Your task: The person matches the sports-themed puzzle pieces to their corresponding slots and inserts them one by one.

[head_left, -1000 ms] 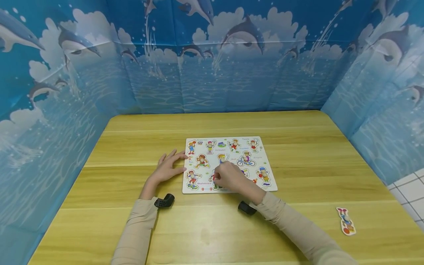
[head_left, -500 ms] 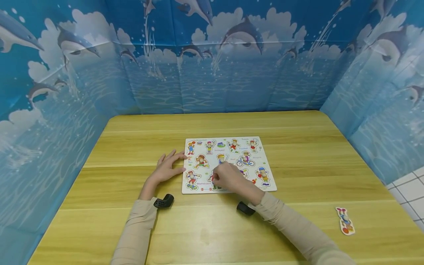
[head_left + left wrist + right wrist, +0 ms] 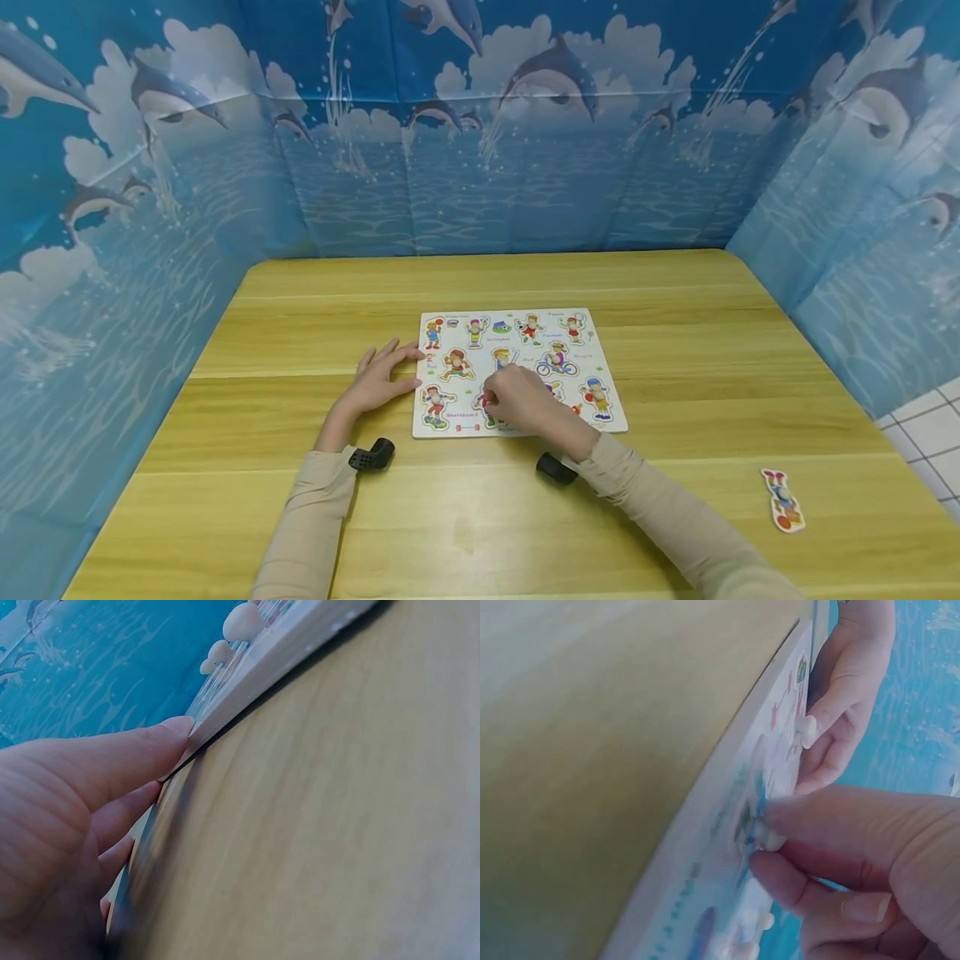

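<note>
A white peg puzzle board (image 3: 442, 434) with cartoon sports figures lies on the wooden table. Over its lower middle, my right hand (image 3: 521, 400) pinches the pale knob (image 3: 770, 838) of a puzzle piece (image 3: 489, 417) between thumb and fingers. That piece is at the board's surface, mostly covered by the hand in the head view. My left hand (image 3: 381, 379) rests at the board's left side, fingers spread. In the left wrist view its thumb (image 3: 176, 727) touches the board's edge.
One loose puzzle piece (image 3: 783, 502), a figure with an orange ball, lies on the table (image 3: 675, 533) at the right. Other knobbed pieces, such as a cyclist (image 3: 557, 360), sit in the board. A dolphin-printed blue curtain (image 3: 480, 192) stands behind the table.
</note>
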### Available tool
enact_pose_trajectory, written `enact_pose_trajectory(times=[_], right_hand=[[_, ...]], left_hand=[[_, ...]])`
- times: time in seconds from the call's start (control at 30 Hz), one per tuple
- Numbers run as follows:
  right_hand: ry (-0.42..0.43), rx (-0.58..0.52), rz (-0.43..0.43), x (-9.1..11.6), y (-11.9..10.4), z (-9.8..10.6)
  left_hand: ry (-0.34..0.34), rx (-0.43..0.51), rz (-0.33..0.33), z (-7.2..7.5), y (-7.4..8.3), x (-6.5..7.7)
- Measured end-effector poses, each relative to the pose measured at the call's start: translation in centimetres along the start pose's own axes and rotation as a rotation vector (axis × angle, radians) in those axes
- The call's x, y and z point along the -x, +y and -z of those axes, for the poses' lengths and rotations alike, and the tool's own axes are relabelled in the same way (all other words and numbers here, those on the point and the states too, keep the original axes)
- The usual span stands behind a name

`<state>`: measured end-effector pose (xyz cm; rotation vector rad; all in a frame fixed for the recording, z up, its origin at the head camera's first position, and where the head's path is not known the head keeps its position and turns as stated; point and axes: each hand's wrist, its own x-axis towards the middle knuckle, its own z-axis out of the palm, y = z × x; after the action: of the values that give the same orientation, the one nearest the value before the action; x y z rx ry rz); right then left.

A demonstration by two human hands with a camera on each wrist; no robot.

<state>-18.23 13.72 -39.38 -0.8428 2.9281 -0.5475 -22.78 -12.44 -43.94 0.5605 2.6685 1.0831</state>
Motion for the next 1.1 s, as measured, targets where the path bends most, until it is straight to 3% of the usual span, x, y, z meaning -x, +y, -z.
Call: enact_pose_trajectory(times=[0.53, 1.1], right_hand=[[0.015, -0.032, -0.025, 1.1, 0.7, 0.1], [0.076, 0.004, -0.115, 5.4, 3.4, 3.0]], left_hand=[[-0.009, 0.009, -0.001, -0.1, 0.4, -0.1], [-0.015, -0.007, 0.012, -0.2, 0.2, 0.1]])
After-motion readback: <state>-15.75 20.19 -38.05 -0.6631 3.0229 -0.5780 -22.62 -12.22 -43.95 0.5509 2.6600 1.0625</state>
